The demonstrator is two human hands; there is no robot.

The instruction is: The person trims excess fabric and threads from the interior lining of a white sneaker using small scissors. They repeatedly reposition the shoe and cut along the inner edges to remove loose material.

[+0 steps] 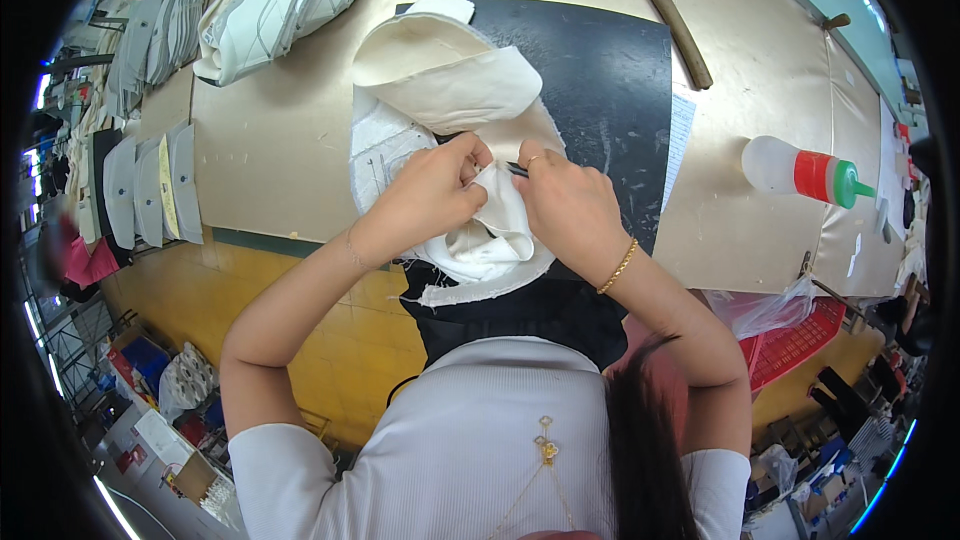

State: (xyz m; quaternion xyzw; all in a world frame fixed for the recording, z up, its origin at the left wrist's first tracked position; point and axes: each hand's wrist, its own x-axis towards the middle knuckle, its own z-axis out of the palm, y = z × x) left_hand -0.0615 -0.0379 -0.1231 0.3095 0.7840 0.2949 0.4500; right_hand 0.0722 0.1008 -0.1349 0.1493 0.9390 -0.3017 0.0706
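- The left hand point(440, 180) is pinching the edge of the white cloth point(487, 245) between thumb and fingers.
- The right hand point(570, 202) is gripping a slim dark tool point(517, 169), its tip pointing at the pinched edge; its exact kind is not showing.
- The cloth is lying bunched between the hands at the near side of the black mat point(615, 110), its frayed border hanging toward the person's lap.
- The tool could be snagging or piercing the cloth, or nicking a left fingertip, since both hands are working so close together.
- Loose threads could be catching, and the overhanging weight could be dragging the folds out of line.
- A green-capped bottle point(785, 168) is resting at the right; its fill is hard to tell.
- A clear plastic bag point(765, 312) is lying over the red basket point(800, 345), partly hiding whatever that is holding.
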